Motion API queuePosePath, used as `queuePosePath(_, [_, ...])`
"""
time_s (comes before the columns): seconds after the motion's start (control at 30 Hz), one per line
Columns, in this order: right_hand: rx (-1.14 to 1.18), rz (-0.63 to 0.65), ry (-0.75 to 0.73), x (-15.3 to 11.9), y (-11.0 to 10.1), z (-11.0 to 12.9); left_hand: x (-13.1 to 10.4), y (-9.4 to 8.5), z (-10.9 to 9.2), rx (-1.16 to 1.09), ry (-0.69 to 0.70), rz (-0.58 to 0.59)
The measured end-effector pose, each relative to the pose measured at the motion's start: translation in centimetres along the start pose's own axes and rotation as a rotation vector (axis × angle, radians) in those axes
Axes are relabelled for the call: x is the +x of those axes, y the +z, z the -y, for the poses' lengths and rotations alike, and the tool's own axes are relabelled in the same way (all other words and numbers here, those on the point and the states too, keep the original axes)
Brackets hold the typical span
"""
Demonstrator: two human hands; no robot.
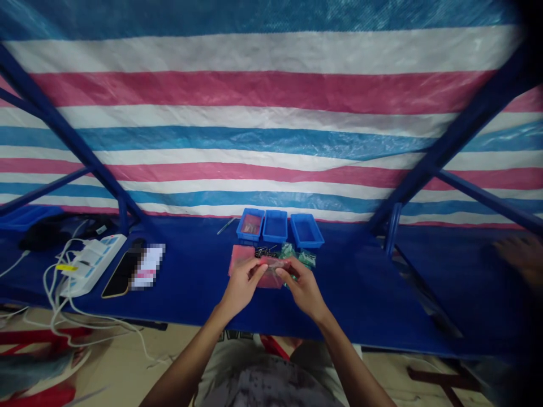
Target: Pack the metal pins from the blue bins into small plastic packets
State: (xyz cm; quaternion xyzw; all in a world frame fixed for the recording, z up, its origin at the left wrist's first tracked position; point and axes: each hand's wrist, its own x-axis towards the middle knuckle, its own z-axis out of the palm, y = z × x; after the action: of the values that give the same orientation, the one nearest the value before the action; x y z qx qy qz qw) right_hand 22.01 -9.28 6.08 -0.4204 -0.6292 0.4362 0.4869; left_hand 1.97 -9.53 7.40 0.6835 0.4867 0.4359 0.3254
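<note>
Both of my hands pinch the top edge of a small pink plastic bag (270, 279) just above the blue table. My left hand (243, 282) has thumb and forefinger closed on the bag's left side. On its right side, my right hand (304, 285) grips in the same way. What the bag contains is too blurred to tell. A stack of pink bags (241, 257) lies by my left hand. Behind the held bag is a pile of dark screw-like pieces (266, 251). Small green packets (307, 259) lie beyond my right hand.
Three blue trays stand at the back: a left tray (250, 224) with pink bags inside, a middle tray (275, 226) and a right tray (306, 229). A pen (226, 226) lies beside them. Leftward are a phone (121, 274) and a power strip (95, 263) with cables. Another person's hand (515, 251) is far right.
</note>
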Motion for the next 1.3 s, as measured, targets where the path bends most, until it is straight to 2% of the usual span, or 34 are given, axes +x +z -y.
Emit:
queuePosePath(0.1, [-0.021, 0.052, 0.012, 0.0, 0.3, -0.2, 0.1, -0.4, 0.4, -0.009, -0.009, 0.017])
queuePosePath(0.2, [0.017, 0.108, 0.023, 0.1, 0.8, -0.1, 0.3, -0.7, 0.8, -0.044, -0.046, -0.045])
queuePosePath(0.33, [0.05, 0.0, -0.026, -0.3, 0.9, 0.2, 0.3, -0.5, 1.3, -0.249, -0.23, -0.093])
queuePosePath(0.4, [-0.06, -0.009, -0.105, -0.6, 0.3, 0.7, 0.1, -0.3, 1.3, -0.371, -0.336, -0.113])
queuePosePath(0.5, [-0.268, 0.092, -0.237, -0.9, -0.5, 1.5, -0.2, 0.0, 1.0, -0.495, -0.382, -0.132])
queuePosePath(0.57, [-0.295, 0.172, -0.249, -0.9, -0.7, 1.7, -0.5, -0.1, 0.8, -0.523, -0.393, -0.046])
queuePosePath(0.63, [-0.202, 0.17, -0.162, -1.0, -0.5, 1.5, -1.0, -0.4, 0.7, -0.429, -0.402, 0.079])
queuePosePath(0.67, [-0.116, 0.128, -0.089, -1.0, -0.2, 1.3, -1.3, -0.7, 0.6, -0.32, -0.38, 0.111])
queuePosePath(0.7, [-0.014, 0.071, -0.002, -1.0, 0.1, 1.0, -1.7, -1.0, 0.6, -0.165, -0.327, 0.086])
queuePosePath(0.77, [0.2, 0.017, 0.173, -1.1, 0.8, 0.4, -2.4, -1.6, 0.4, 0.182, -0.134, -0.039])
queuePosePath(0.8, [0.289, 0.044, 0.258, -1.2, 1.0, 0.2, -2.7, -1.9, 0.3, 0.324, -0.021, -0.067])
queuePosePath(0.83, [0.358, 0.092, 0.334, -1.3, 1.2, 0.1, -3.0, -2.1, 0.1, 0.434, 0.09, -0.053])
queuePosePath(0.9, [0.432, 0.209, 0.446, -1.5, 1.1, 0.0, -3.1, -2.6, -0.3, 0.548, 0.264, 0.054])
queuePosePath(0.97, [0.432, 0.293, 0.505, -1.5, 0.5, 0.1, -2.8, -2.9, -0.7, 0.52, 0.334, 0.16])
queuePosePath(1.0, [0.399, 0.326, 0.511, -1.4, 0.0, 0.1, -2.7, -3.0, -0.9, 0.45, 0.314, 0.185])
queuePosePath(1.07, [0.274, 0.367, 0.459, -1.1, -1.1, 0.1, -2.4, -2.7, -0.9, 0.227, 0.163, 0.162])
queuePosePath(1.1, [0.174, 0.313, 0.378, -1.0, -1.6, 0.2, -2.3, -2.5, -0.9, 0.091, 0.042, 0.123])
queuePosePath(1.17, [0.006, 0.045, 0.149, -0.9, -2.4, 0.4, -2.2, -1.7, -0.8, -0.183, -0.214, 0.035])
queuePosePath(1.2, [-0.036, -0.009, 0.046, -0.9, -2.5, 0.6, -2.2, -1.3, -0.8, -0.296, -0.309, 0.004])
queuePosePath(1.23, [-0.065, -0.004, -0.041, -0.9, -2.4, 0.9, -2.2, -0.9, -0.8, -0.377, -0.377, -0.01])
queuePosePath(1.3, [-0.111, 0.12, -0.145, -1.1, -2.1, 1.5, -2.0, -0.5, -0.9, -0.44, -0.44, 0.004])
